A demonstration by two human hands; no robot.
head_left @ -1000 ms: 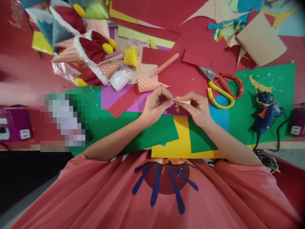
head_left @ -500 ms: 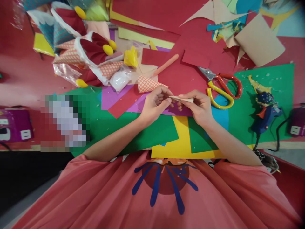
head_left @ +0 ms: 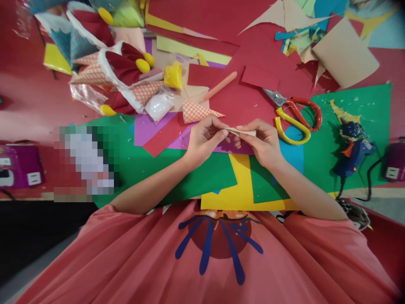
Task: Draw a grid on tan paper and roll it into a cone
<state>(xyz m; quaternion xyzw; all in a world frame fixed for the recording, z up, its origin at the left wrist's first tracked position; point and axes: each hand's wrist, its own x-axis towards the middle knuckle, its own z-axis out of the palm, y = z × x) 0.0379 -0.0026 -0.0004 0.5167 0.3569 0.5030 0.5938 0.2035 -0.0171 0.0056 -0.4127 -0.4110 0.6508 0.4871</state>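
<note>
Between my two hands is a small folded piece of beige felt or paper point(head_left: 242, 131), narrow at the left and wider at the right. My left hand point(head_left: 207, 137) pinches its narrow left tip between thumb and forefinger. On the wider end, the thumb and fingers of my right hand point(head_left: 264, 141) are closed. Just beyond my left hand lies a checkered orange-and-white cone point(head_left: 198, 112), with a peach-coloured stick point(head_left: 221, 85) above it. Scissors point(head_left: 291, 112) with one red and one yellow handle lie beyond my right hand.
Green sheets point(head_left: 177, 177) and a yellow sheet point(head_left: 240, 198) cover the near table. A blue glue gun point(head_left: 352, 156) with a cord lies at right. Cone-shaped pieces with yellow ovals point(head_left: 143, 66) and a bag of white material point(head_left: 160, 104) are at left. Scraps point(head_left: 344, 52) crowd the far right.
The folded beige piece has tilted slightly and its right end looks a little more opened. Both hands stay in nearly the same place.
</note>
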